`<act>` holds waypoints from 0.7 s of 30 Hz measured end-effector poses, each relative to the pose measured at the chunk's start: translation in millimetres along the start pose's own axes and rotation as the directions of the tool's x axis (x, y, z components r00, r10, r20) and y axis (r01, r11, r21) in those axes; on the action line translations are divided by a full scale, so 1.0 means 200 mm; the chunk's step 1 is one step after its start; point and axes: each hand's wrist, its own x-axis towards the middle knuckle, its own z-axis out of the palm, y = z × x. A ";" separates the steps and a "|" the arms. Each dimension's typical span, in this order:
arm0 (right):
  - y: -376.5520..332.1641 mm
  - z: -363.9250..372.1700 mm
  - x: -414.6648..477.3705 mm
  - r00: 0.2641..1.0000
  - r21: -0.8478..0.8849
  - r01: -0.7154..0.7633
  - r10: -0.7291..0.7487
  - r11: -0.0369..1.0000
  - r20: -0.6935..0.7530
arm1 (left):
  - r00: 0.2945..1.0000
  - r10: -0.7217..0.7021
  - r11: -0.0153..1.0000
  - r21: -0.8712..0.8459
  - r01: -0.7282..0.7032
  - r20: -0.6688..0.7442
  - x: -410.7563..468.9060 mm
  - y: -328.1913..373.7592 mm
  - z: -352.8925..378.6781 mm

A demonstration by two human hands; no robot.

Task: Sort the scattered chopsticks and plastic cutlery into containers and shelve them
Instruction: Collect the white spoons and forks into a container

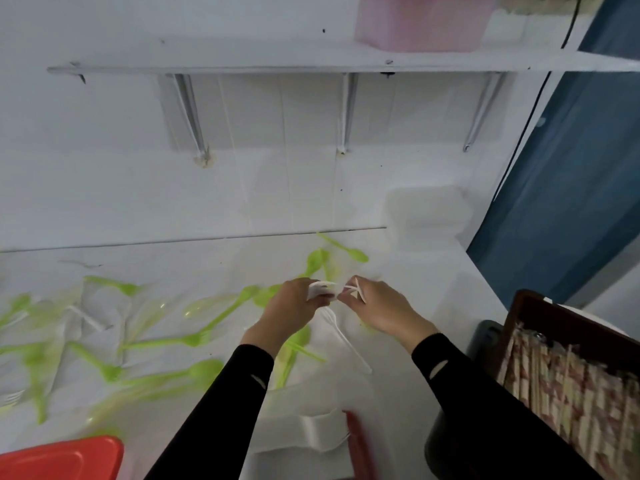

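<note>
- Fingers mostly hide the white cutlery; whether forks or spoons, I cannot tell.
- The left hand grips that bundle and the right hand pinches more white pieces, above mid-table.
- A white fork lies beneath, tines far, handle running near-right.
- Blurred green cutlery is scattered to the left.
</note>
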 end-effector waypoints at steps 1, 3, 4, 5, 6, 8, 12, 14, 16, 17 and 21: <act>0.00 0.00 0.01 1.000 -0.014 -0.028 0.028 1.000 -0.002 | 0.999 -0.025 0.999 -0.035 0.024 -0.025 0.01 0.01 0.00; 0.01 -0.03 0.02 0.996 -0.032 -0.090 0.090 0.995 -0.018 | 0.980 -0.110 0.991 -0.096 0.096 -0.165 0.02 0.05 -0.03; 0.01 -0.04 0.02 0.993 -0.032 -0.117 0.116 0.993 -0.035 | 0.956 -0.197 0.969 -0.192 0.156 -0.219 0.01 0.07 -0.06; 0.02 -0.05 0.02 0.989 -0.002 -0.135 0.135 0.991 -0.052 | 0.929 -0.293 0.915 -0.348 0.204 -0.226 0.01 0.08 -0.08; 0.02 -0.05 0.02 0.986 0.080 -0.151 0.155 0.985 -0.054 | 0.906 -0.380 0.835 -0.491 0.249 -0.187 0.01 0.07 -0.10; -0.02 -0.06 0.01 0.976 0.369 -0.199 0.218 0.908 -0.009 | 0.878 -0.470 0.695 -0.651 0.304 -0.092 0.02 0.07 -0.11; -0.14 -0.05 -0.03 0.934 0.826 -0.346 0.242 0.445 0.261 | 0.847 -0.522 0.531 -0.814 0.235 -0.096 0.03 0.09 -0.10; -0.17 -0.04 -0.04 0.926 0.863 -0.375 0.181 0.339 0.332 | 0.848 -0.529 0.451 -0.858 0.247 -0.034 0.03 0.11 -0.09; -0.19 -0.03 -0.05 0.915 0.863 -0.402 0.163 0.305 0.368 | 0.869 -0.489 0.366 -0.888 0.280 0.072 0.01 0.12 -0.08; -0.20 -0.03 -0.05 0.911 0.863 -0.411 0.161 0.293 0.379 | 0.883 -0.457 0.333 -0.900 0.281 0.107 0.00 0.12 -0.08; -0.19 -0.04 -0.06 0.915 0.860 -0.403 0.163 0.314 0.369 | 0.939 -0.303 0.198 -0.953 0.230 0.164 -0.02 0.15 -0.11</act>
